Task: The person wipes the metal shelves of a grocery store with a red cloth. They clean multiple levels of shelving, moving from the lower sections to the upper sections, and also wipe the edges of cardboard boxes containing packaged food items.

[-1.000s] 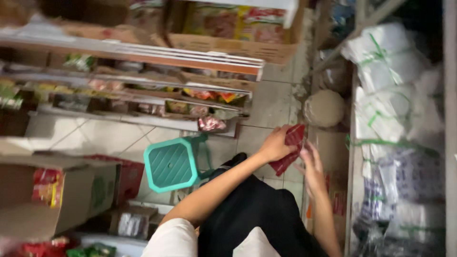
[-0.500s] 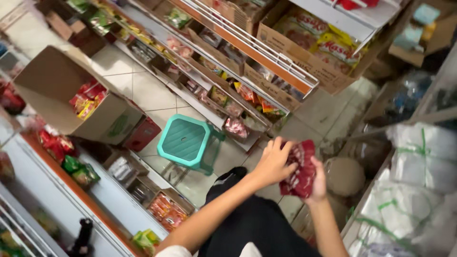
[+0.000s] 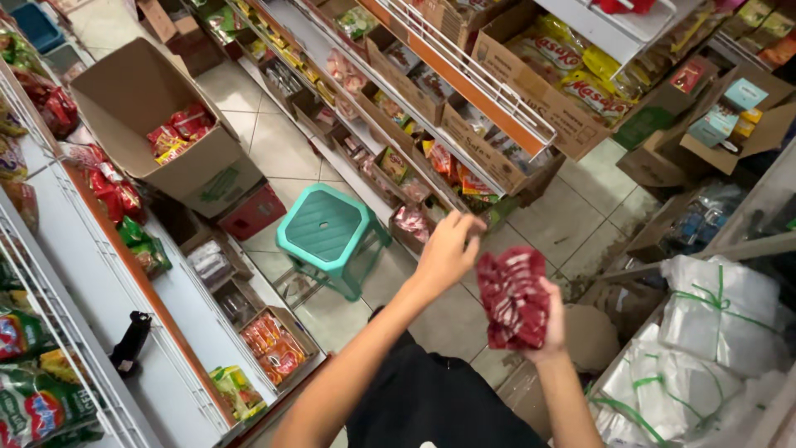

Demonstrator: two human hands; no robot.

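A stack of red sachets [image 3: 512, 299] is gripped by the right hand [image 3: 551, 319] while the left hand [image 3: 445, 253], loosely curled and empty at nine o'clock of it, seems poised to pick one off.

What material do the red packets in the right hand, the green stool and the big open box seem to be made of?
Red packets in the right hand: likely thin plastic film, crinkled, slightly shiny. Green stool: moulded plastic, ribbed seat, matte sheen. Open box: brown cardboard, dull, folded flaps.
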